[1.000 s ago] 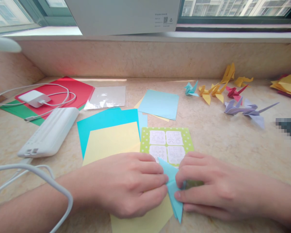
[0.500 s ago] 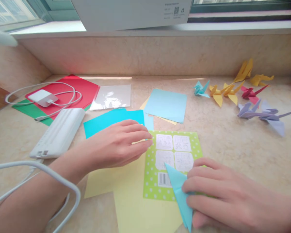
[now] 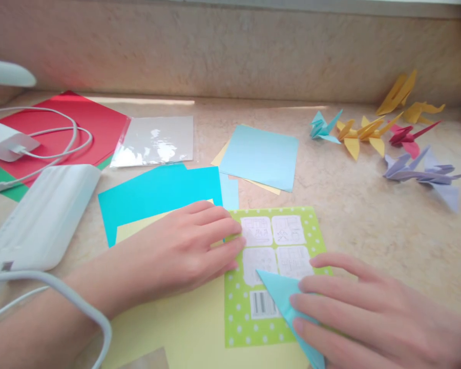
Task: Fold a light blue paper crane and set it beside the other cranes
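Observation:
My right hand (image 3: 353, 318) lies flat, fingers stretched out, pressing down a folded light-blue paper piece (image 3: 282, 297) at the lower right. That piece rests on a green dotted instruction card (image 3: 276, 256). My left hand (image 3: 184, 251) rests with fingers extended on a pale yellow sheet (image 3: 184, 328), its fingertips touching the card's left edge. A cyan sheet (image 3: 157, 192) lies just beyond the left hand.
A light-blue square sheet (image 3: 259, 156) sits mid-table over a yellow one. Several folded paper cranes (image 3: 369, 133) stand at the right. At the left are a white power bank (image 3: 42, 215), a charger with cable (image 3: 7, 143), red paper (image 3: 84, 123) and a clear sleeve (image 3: 155, 141).
My left hand left the folded piece and moved up-left onto the yellow sheet beside the card. The right hand stays on the folded piece. The view tilted down.

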A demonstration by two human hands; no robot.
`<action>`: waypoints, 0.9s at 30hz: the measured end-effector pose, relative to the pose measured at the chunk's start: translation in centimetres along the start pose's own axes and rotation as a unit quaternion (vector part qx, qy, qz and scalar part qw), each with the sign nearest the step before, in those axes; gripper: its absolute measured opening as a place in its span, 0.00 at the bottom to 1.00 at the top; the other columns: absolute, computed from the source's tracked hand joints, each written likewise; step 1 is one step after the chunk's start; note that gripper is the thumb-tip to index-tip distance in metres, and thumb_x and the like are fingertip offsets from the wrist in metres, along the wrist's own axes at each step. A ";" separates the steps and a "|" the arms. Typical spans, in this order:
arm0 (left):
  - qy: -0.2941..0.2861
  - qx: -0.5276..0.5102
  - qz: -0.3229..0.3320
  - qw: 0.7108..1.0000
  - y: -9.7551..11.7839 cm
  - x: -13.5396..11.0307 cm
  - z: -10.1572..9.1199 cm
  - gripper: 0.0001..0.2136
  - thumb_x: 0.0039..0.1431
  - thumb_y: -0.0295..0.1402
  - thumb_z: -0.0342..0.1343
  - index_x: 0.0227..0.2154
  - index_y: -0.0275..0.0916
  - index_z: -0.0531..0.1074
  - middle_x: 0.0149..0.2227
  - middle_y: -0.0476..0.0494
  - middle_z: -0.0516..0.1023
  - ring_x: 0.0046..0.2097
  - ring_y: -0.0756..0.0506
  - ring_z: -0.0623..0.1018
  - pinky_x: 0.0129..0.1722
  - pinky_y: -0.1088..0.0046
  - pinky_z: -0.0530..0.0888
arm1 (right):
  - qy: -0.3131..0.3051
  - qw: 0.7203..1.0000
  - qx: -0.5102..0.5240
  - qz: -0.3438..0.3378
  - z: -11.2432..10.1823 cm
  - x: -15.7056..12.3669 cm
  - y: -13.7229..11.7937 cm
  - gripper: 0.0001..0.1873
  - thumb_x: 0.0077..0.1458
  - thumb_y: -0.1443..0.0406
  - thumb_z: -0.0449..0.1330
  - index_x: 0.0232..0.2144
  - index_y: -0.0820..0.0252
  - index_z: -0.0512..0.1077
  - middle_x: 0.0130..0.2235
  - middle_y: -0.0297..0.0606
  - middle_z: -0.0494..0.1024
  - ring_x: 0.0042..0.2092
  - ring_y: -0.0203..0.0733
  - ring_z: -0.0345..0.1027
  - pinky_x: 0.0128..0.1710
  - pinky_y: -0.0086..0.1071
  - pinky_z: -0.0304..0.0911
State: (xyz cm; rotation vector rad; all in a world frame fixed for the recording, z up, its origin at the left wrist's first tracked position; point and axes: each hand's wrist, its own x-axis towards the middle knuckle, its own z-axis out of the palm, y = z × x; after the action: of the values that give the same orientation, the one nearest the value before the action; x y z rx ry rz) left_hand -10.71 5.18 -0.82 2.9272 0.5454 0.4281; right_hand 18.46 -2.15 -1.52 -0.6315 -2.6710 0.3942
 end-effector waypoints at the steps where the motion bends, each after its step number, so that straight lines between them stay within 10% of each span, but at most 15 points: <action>1: 0.002 -0.001 -0.003 1.000 0.1 0.0 0.0 0.05 0.65 0.30 0.54 0.40 0.39 0.74 0.40 0.41 0.78 0.42 0.45 0.77 0.48 0.65 0.74 | -0.002 1.000 0.002 -0.005 0.0 0.0 0.0 0.14 0.66 0.58 0.53 0.44 0.56 0.75 0.35 0.37 0.81 0.41 0.43 0.73 0.54 0.39 0.63; 16: -0.006 -0.005 -0.004 1.000 0.0 -0.1 0.1 0.06 0.66 0.32 0.53 0.42 0.40 0.73 0.39 0.42 0.77 0.40 0.46 0.76 0.46 0.67 0.73 | -0.020 0.997 0.079 -0.007 0.2 0.5 0.5 0.14 0.67 0.65 0.52 0.50 0.55 0.73 0.34 0.36 0.81 0.38 0.38 0.73 0.48 0.34 0.66; 27: -0.004 -0.002 -0.006 1.000 0.2 -0.2 0.1 0.05 0.65 0.31 0.54 0.41 0.40 0.73 0.39 0.42 0.77 0.41 0.46 0.77 0.46 0.66 0.74 | -0.022 0.988 0.077 0.133 0.5 0.1 0.3 0.12 0.64 0.61 0.53 0.46 0.45 0.75 0.40 0.32 0.81 0.36 0.39 0.75 0.35 0.29 0.70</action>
State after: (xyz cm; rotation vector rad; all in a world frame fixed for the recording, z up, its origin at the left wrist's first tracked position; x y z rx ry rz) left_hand -10.79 4.96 -0.91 2.9187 0.5593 0.4154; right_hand 18.29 -1.99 -2.07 -0.9428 -2.5700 0.6876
